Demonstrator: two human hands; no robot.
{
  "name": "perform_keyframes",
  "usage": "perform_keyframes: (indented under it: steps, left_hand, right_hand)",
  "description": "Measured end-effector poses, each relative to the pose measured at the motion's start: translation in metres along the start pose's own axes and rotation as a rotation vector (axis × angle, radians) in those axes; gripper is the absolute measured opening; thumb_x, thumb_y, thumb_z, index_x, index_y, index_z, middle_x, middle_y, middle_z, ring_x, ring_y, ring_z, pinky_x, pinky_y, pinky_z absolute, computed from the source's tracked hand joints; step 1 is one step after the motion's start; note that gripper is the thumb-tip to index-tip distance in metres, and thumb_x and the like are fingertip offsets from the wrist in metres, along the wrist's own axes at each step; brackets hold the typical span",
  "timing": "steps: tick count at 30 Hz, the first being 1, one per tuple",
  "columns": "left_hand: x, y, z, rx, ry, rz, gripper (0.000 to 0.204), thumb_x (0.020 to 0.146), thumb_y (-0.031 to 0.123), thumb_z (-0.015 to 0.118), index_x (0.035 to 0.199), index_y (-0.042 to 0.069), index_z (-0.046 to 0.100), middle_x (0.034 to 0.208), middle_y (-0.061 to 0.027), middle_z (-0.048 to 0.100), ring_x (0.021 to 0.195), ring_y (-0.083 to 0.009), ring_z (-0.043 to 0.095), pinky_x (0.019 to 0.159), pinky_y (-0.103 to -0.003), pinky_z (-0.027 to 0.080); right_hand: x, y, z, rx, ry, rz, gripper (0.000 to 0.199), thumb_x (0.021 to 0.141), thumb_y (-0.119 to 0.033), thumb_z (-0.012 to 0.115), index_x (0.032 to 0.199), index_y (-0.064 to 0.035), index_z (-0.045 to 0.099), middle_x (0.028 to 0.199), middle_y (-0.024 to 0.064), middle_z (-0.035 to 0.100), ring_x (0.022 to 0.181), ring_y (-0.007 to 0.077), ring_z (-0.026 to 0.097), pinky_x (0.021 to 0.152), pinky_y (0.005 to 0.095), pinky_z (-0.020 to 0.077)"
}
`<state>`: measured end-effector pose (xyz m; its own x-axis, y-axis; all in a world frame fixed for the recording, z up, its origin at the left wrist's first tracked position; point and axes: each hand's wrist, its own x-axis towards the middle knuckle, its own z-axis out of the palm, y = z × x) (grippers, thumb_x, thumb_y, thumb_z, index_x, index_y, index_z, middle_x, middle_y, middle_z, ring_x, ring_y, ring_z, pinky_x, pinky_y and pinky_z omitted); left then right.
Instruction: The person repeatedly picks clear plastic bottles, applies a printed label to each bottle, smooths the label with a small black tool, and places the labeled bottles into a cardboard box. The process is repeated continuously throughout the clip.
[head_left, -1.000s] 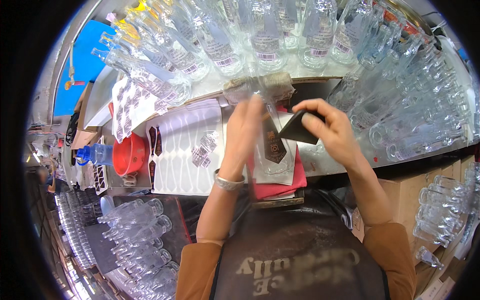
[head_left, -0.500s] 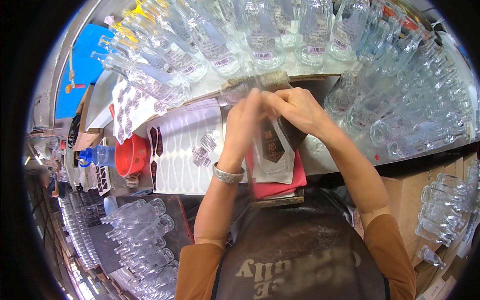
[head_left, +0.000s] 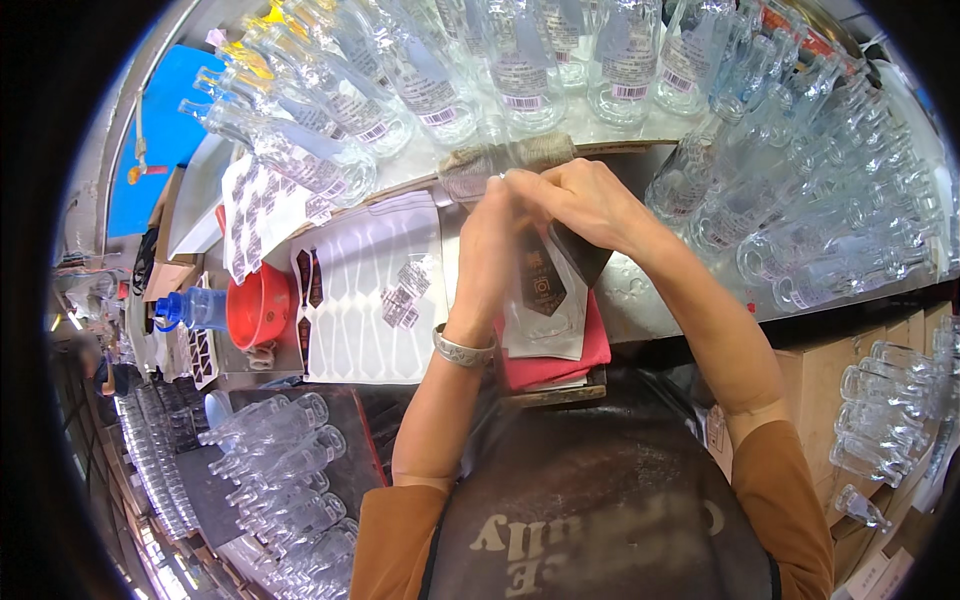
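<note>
My left hand [head_left: 487, 245], with a silver bangle at the wrist, is closed round a clear glass bottle, blurred by motion; its neck [head_left: 494, 135] points away from me. My right hand [head_left: 590, 205] meets it from the right, fingers bent and thumb and fingertips pressed together at the bottle. What lies under those fingertips is hidden. Just below the hands is a dark label [head_left: 542, 280] with copper-coloured marks, above white paper [head_left: 545, 338] and a folded red cloth [head_left: 560, 370] on a small wooden stand [head_left: 555, 396]. A rolled beige cloth [head_left: 545, 151] lies beyond my fingertips.
Labelled clear bottles [head_left: 525, 85] crowd the far bench, with more at the right [head_left: 740, 210] and lower left [head_left: 285, 470]. Sheets of labels [head_left: 365, 300] lie left of my hands, beside a red bowl [head_left: 258, 308] and a blue-capped bottle [head_left: 195, 311]. Cardboard boxes [head_left: 810, 385] stand lower right.
Both hands have shifted slightly up and to the left. The clear bottle base seen over the red cloth earlier is less distinct now, and more of the white paper shows.
</note>
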<state>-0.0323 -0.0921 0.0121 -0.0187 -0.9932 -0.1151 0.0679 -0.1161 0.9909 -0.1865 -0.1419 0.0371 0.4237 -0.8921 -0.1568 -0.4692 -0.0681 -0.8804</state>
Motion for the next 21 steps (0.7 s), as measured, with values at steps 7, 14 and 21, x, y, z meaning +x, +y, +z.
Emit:
perform_keyframes:
  steps: [7, 14, 21]
  left_hand:
    - [-0.001, -0.005, 0.001, -0.108, 0.039, -0.121, 0.065, 0.107, 0.055, 0.030, 0.094, 0.003, 0.066, 0.082, -0.0053, 0.064, 0.073, -0.0113, 0.057, 0.067, -0.026, 0.044]
    - [-0.007, -0.009, -0.012, -0.200, -0.020, -0.161, 0.068, 0.105, 0.061, 0.033, 0.132, 0.001, 0.052, 0.122, -0.0112, 0.063, 0.102, -0.0164, 0.061, 0.088, -0.032, 0.050]
    - [-0.045, -0.003, -0.023, 0.088, 0.036, -0.001, 0.077, 0.103, 0.060, 0.036, 0.150, 0.000, 0.039, 0.147, -0.0165, 0.049, 0.134, -0.0276, 0.050, 0.108, -0.038, 0.041]
  right_hand:
    - [-0.003, 0.000, -0.002, 0.081, -0.046, 0.003, 0.066, 0.097, -0.060, 0.051, 0.080, 0.0001, 0.075, 0.077, 0.0091, 0.072, 0.077, 0.0186, 0.066, 0.077, 0.0309, 0.0500]
    - [-0.020, 0.024, 0.001, 0.549, 0.022, 0.082, 0.054, 0.103, -0.046, 0.047, 0.096, 0.0010, 0.072, 0.075, 0.0025, 0.066, 0.077, 0.0096, 0.060, 0.075, 0.0256, 0.0470]
    - [-0.039, 0.006, 0.000, 0.166, 0.362, -0.317, 0.032, 0.089, -0.005, 0.062, 0.120, -0.0007, 0.063, 0.106, 0.0055, 0.068, 0.097, 0.0116, 0.062, 0.086, 0.0274, 0.0508]
